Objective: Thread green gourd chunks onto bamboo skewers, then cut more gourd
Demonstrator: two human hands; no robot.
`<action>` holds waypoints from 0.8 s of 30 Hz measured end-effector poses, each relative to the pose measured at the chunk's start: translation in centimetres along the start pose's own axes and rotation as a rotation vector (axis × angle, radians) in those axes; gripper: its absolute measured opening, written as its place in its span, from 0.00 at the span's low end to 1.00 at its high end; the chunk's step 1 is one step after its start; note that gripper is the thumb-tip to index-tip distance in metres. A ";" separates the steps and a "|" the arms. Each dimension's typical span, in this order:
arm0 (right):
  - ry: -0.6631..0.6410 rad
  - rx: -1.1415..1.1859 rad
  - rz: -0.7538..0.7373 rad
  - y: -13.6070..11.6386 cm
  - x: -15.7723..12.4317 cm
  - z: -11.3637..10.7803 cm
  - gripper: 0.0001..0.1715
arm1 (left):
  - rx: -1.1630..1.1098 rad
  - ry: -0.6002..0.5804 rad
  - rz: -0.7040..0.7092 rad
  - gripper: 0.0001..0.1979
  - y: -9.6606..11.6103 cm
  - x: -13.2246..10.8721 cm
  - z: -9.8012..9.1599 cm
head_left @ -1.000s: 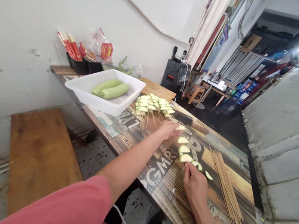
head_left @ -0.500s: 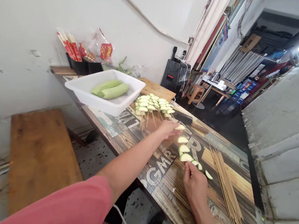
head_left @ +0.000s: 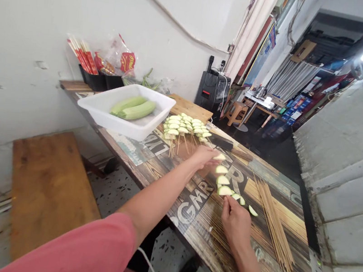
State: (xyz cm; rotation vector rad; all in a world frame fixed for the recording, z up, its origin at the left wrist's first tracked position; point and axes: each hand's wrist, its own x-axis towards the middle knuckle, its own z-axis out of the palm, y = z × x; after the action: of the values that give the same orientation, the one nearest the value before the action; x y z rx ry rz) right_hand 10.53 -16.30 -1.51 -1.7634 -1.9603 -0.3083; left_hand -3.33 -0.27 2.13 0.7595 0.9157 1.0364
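Note:
My left hand (head_left: 205, 156) reaches out over the wooden-patterned table, its fingers closed on a pale half-round zucchini slice (head_left: 220, 157). Nearer to me, the thumb and fingertips of my right hand (head_left: 236, 223) pinch at the lower edge of another zucchini slice (head_left: 225, 191); whether a skewer is also between them is hidden. Several more slices (head_left: 222, 180) form a row between the two hands, and a few lie to the right. Beyond my left hand is a pile of skewered zucchini slices (head_left: 186, 125), sticks pointing toward me. Loose bamboo skewers (head_left: 275, 229) lie right of my right hand.
A white plastic tub (head_left: 114, 126) holding whole zucchini (head_left: 137, 109) stands at the table's left. Behind the pile are a cutting board (head_left: 191, 109) and a knife (head_left: 222, 142). Black holders (head_left: 97, 81) with wrapped chopsticks stand by the wall. A wooden bench (head_left: 51, 193) is at lower left.
The view has shifted very slightly. Both hands and the slices stay in nearly the same places.

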 end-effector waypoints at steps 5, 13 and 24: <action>0.030 0.001 0.000 -0.1 0.0 -0.1 0.21 | -0.064 0.005 -0.034 0.02 0.2 0.0 -0.1; 0.056 0.008 -0.023 -0.2 -0.1 0.0 0.20 | -0.127 0.077 -0.040 0.04 0.4 0.2 -0.2; 0.012 0.008 -0.003 -0.2 0.0 -0.1 0.20 | -0.046 0.008 -0.018 0.04 0.3 -0.2 0.0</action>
State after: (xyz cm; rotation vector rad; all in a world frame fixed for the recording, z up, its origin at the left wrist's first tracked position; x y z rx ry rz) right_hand 10.33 -16.40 -1.36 -1.7492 -1.9533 -0.3110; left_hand -3.49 -0.40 2.41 0.7078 0.9009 1.0419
